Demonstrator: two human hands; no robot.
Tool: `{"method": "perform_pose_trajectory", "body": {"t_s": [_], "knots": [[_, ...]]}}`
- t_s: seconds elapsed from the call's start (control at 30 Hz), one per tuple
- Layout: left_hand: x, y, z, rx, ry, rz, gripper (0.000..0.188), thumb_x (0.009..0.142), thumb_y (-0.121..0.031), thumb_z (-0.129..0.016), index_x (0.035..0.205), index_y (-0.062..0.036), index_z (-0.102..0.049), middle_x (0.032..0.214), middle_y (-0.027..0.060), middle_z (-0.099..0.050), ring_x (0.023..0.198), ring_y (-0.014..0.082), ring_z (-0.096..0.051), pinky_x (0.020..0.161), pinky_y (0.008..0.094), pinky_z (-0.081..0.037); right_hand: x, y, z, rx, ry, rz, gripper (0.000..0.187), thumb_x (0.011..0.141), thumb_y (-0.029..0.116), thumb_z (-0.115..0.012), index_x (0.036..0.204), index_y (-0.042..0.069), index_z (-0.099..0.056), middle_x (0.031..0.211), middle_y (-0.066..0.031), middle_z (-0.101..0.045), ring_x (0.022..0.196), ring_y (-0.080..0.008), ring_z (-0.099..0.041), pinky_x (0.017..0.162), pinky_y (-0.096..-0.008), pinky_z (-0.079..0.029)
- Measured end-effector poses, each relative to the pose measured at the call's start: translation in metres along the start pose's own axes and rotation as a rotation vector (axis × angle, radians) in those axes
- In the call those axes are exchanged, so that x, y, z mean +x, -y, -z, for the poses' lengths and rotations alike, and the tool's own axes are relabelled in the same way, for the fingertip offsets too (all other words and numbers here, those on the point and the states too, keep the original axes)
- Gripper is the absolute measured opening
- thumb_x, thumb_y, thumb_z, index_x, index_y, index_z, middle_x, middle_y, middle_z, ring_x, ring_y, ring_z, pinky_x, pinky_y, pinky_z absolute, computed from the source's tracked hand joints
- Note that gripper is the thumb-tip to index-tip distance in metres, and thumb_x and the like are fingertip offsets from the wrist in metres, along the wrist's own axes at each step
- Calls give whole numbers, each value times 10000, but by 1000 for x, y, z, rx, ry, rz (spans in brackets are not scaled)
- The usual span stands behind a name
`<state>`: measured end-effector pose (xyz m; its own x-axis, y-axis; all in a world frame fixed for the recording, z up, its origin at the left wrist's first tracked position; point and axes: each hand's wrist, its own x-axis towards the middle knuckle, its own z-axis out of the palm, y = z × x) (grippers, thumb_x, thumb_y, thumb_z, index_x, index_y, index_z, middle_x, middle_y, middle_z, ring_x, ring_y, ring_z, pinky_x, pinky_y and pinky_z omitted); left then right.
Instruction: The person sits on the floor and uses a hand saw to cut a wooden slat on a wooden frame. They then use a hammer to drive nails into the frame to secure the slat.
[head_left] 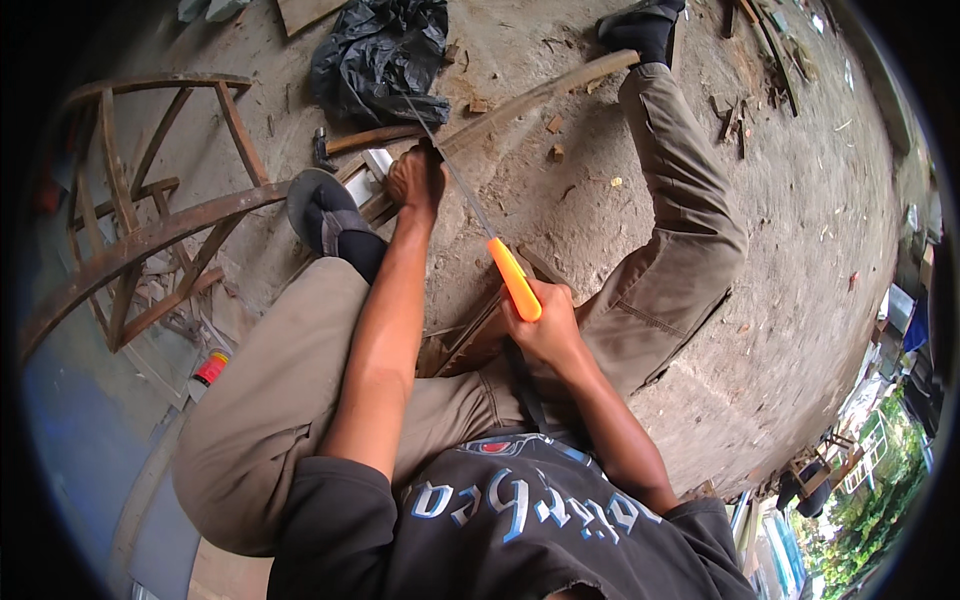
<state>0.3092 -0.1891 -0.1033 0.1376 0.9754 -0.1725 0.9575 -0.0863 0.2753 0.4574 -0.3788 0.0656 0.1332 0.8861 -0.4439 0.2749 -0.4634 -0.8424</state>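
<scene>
Orange-handled saw (492,246) was held over central concrete floor (800,300), grip of right hand (548,325) closed round its handle (518,285); grip of left hand (417,182), beside the blade (462,190), could not be told. Shirt (510,520) bore pale inverted lettering; print on red-labelled container (211,368) was illegible. Floor extended toward its right edge.

Lit softly by diffuse daylight over the bare ground (800,250), with faint, blurry-edged shadows. Brightest, nearly washed out, at the foliage (872,530) beyond the ground's lower right corner. Hazy and bluish toward the ground's left edge. Clear at the middle, saturated on the orange handle (514,279). Bowed and softened toward a black rim.
</scene>
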Motion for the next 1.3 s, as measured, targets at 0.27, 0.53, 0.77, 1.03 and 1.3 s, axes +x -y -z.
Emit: {"method": "perform_pose_trajectory", "body": {"t_s": [0.27, 0.53, 0.77, 1.03, 1.3], "knots": [[22, 8, 6, -104, 221, -176, 362, 720, -246, -678, 1044, -83, -674, 940, 154, -693, 938, 330, -663, 796, 432, -544, -2, 6, -2, 2, -63, -1, 106, 773, 79, -655, 797, -23, -636, 606, -177, -585, 545, -298, -607, 543, -359, -470], [31, 24, -17, -104, 325, -43, 208, 835, -106, -540, 961, 23, -645, 995, 273, -644, 931, 431, -632, 797, 490, -522, -77, 38, 26, -212, -40, 78, 74, 772, 44, -611, 751, -25, -624, 543, -104, -541, 474, -192, -577, 494, -320, -441], [55, 28, -24, -172, 307, -138, 358, 689, -160, -698, 1019, -25, -666, 1018, 250, -651, 974, 362, -637, 824, 436, -532, 34, 26, -24, -148, -108, 72, 95, 771, 82, -647, 757, -8, -620, 574, -168, -567, 527, -301, -626, 521, -351, -472], [54, 32, -35, -120, 354, -139, 371, 715, -206, -698, 1054, -59, -662, 1043, 228, -657, 998, 352, -640, 851, 409, -523, 32, 10, -10, -120, -31, 105, 88, 781, 71, -635, 773, -17, -634, 598, -162, -589, 539, -284, -629, 544, -344, -478], [17, 24, -19, -141, 359, -93, 294, 706, -221, -654, 914, -17, -695, 955, 220, -675, 904, 386, -655, 788, 460, -531, 6, 3, -2, -81, -53, 9, 158, 856, 105, -631, 784, -36, -637, 548, -115, -562, 487, -144, -557, 501, -314, -440]]}}
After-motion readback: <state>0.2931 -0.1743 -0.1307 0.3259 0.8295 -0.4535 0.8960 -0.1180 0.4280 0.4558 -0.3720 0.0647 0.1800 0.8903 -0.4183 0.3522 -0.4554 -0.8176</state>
